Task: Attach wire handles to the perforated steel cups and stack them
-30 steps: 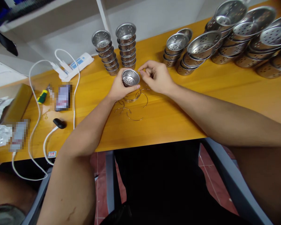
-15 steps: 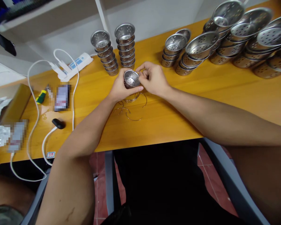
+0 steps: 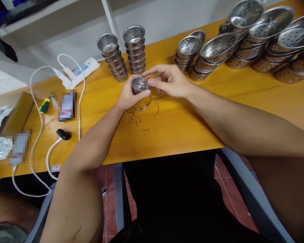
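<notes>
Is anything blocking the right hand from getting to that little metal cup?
No, nothing visible. The right hand is at the rim of the metal cup, which the left hand holds. The loose wires lie lower down, on the table, out of the way.

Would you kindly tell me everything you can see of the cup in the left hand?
The cup is small, round and silvery, seemingly metal, with small holes visible inside. Its open mouth faces up toward the camera. It sits in the grip of the left hand, the thumb along its near side, beyond the curved wires. The right hand is at its right rim; contact there is unclear. Its underside is hidden.
</notes>
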A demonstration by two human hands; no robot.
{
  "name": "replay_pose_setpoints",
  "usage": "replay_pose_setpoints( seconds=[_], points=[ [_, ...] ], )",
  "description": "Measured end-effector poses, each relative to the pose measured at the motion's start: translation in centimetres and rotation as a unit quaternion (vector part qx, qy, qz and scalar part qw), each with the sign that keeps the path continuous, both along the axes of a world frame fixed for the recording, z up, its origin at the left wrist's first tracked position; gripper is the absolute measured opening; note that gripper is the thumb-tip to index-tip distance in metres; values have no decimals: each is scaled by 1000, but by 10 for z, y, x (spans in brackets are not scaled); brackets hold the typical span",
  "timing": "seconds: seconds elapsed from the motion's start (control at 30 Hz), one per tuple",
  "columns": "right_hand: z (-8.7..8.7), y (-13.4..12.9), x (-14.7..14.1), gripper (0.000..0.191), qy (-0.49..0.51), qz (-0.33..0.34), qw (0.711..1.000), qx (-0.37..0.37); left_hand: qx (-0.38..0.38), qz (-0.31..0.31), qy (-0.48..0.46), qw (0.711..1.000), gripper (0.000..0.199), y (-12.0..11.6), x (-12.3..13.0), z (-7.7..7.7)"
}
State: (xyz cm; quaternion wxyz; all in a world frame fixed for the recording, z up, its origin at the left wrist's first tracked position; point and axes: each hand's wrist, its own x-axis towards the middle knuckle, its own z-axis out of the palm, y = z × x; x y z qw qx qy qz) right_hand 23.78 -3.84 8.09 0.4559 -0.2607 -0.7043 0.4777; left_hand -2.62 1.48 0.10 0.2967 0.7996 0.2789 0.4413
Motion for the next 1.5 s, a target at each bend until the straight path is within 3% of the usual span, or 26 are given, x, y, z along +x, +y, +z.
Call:
replay_pose_setpoints(
  seconds=[0.1, 0.57, 0.77, 1.1, 1.5],
  points=[
    [-1, -1, -3, 73, 12, 46, 999, -10, -6, -7, 2, 1000, 93, -3, 2, 1],
    [1, 0, 2, 63, -4, 122, 992, -43, -46, -20, 14, 999, 102, -15, 5, 11],
    [-4, -2, -2, 67, -11, 80, 997, -23, -27, -32, 24, 999, 111, -16, 7, 11],
    [-13, -2, -10, 75, 7, 45, 997, -55, -3, -28, 24, 999, 98, -12, 6, 6],
    [-6, -9, -16, 80, 20, 4, 996, -87, -3, -29, 19, 999, 93, -15, 6, 14]
  ],
)
